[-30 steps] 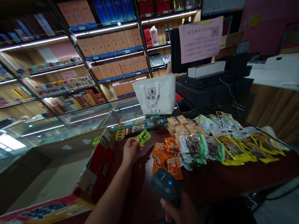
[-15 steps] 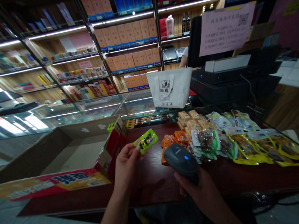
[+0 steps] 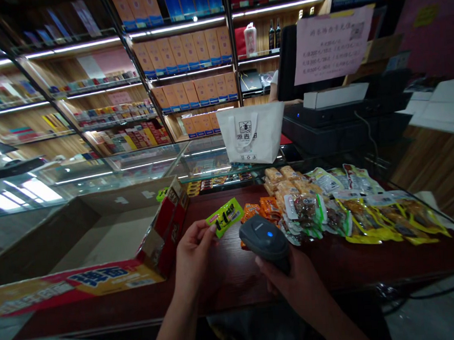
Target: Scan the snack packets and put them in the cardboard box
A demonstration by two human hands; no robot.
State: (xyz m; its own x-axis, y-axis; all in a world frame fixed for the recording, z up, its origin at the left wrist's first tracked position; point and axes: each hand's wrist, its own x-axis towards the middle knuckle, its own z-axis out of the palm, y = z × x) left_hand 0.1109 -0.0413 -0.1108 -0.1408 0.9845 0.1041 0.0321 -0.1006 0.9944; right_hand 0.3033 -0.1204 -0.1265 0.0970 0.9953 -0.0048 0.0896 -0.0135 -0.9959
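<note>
My left hand [image 3: 194, 255] pinches a small green snack packet [image 3: 224, 216] by its lower left end and holds it up above the dark red counter [image 3: 371, 258]. My right hand [image 3: 291, 279] grips a dark handheld barcode scanner [image 3: 264, 237] with a blue light on top; the scanner's head is just right of and below the packet. Behind the scanner lie orange snack packets [image 3: 260, 209].
An open cardboard box [image 3: 100, 234] with red and yellow printed flaps sits at the left. Rows of yellow, green and white snack packs [image 3: 352, 208] cover the counter's right half. A white paper bag [image 3: 251, 133] and a black register [image 3: 339, 117] stand behind, before lit shelves.
My right hand lifted the scanner up from the lower edge of view to beside the green packet. My left hand drew the packet nearer and tilted it; the view shifted.
</note>
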